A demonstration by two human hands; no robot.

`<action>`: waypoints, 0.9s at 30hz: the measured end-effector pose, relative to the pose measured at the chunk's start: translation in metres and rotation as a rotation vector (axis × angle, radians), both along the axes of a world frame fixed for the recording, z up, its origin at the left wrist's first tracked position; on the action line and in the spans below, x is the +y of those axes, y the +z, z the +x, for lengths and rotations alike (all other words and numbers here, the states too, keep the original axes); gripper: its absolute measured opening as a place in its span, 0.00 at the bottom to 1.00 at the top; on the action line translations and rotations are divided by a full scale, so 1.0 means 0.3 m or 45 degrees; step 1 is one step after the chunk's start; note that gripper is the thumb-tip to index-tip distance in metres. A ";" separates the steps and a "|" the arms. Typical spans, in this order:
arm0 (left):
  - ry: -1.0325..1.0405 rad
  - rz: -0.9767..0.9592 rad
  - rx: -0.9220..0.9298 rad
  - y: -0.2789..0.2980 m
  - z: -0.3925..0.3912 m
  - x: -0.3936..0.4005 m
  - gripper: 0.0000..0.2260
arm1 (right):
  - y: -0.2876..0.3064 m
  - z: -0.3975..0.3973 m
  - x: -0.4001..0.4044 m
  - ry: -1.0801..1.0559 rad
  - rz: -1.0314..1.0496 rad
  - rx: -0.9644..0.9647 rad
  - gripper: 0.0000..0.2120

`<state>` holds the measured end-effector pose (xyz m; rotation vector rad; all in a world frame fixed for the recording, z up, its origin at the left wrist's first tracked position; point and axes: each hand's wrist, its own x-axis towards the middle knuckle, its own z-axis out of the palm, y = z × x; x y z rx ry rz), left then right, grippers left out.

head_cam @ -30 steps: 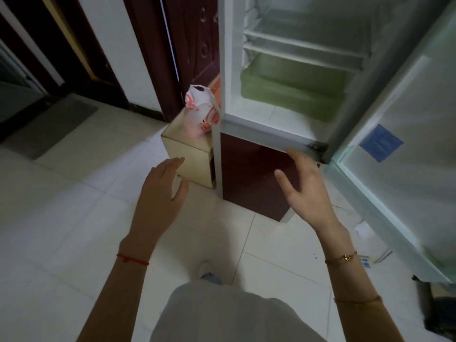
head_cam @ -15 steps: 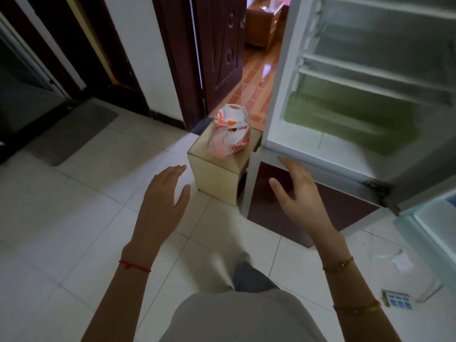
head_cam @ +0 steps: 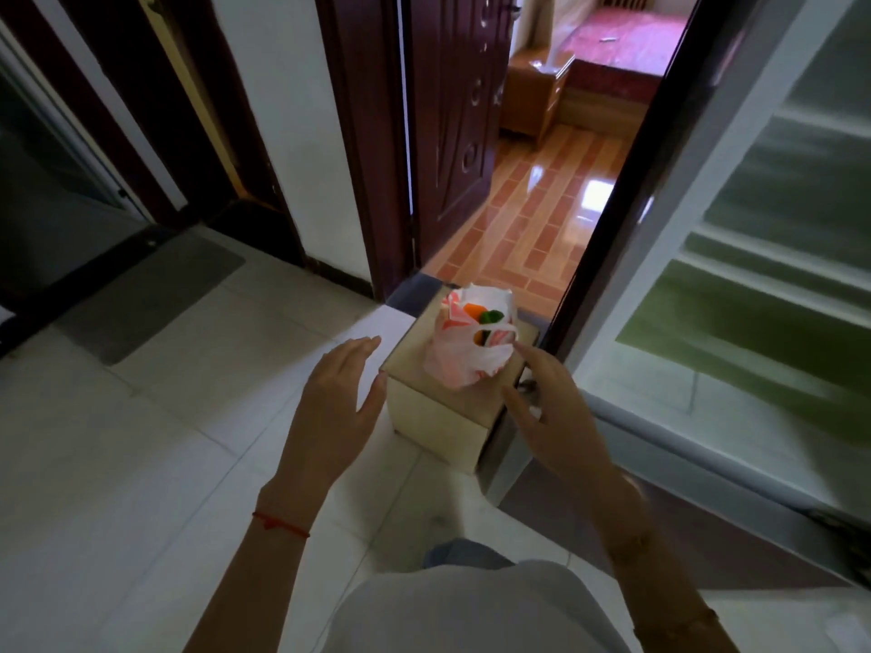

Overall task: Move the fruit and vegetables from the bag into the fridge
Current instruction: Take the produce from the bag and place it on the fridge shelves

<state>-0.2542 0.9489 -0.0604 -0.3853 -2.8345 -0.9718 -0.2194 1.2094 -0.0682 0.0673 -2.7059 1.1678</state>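
- Grey cloth of the person's top [head_cam: 471, 610] filled the lower edge of the view, with both forearms reaching forward above it.
- Red string bracelet [head_cam: 283, 524] circled the left wrist; the left hand [head_cam: 332, 407] hovered with fingers straight and slightly spread, holding nothing, just beside the near left corner of a box [head_cam: 438, 417].
- Right hand [head_cam: 551, 412] was likewise spread and empty; its forefinger tip reached the handle loop of the bag [head_cam: 471, 351], though actual contact could not be judged.
- Bag, white plastic with red print, stood on top of the pale box, mouth up; orange and green produce [head_cam: 483, 315] showed inside it.
- Fridge [head_cam: 754, 322] stood open immediately to the right of the box, its shelves and green drawer blurred.
- White floor tiles [head_cam: 141, 464] ran left to a grey mat [head_cam: 155, 299].
- Dark wooden door [head_cam: 452, 134] stood ajar beyond the box, showing a red-brown floor behind.
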 end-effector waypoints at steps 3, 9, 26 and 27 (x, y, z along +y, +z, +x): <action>-0.034 -0.007 0.023 -0.001 -0.168 0.029 0.22 | -0.006 -0.155 0.021 -0.001 0.025 0.005 0.19; -0.127 0.014 0.002 -0.009 -0.438 0.078 0.22 | -0.026 -0.393 0.042 -0.164 0.046 -0.096 0.21; -0.755 -0.159 -0.269 -0.253 -0.962 0.195 0.18 | -0.185 -0.837 0.105 -0.485 0.174 -0.364 0.29; -0.805 -0.156 -0.307 -0.275 -0.973 0.216 0.18 | -0.197 -0.860 0.112 -0.480 0.194 -0.394 0.29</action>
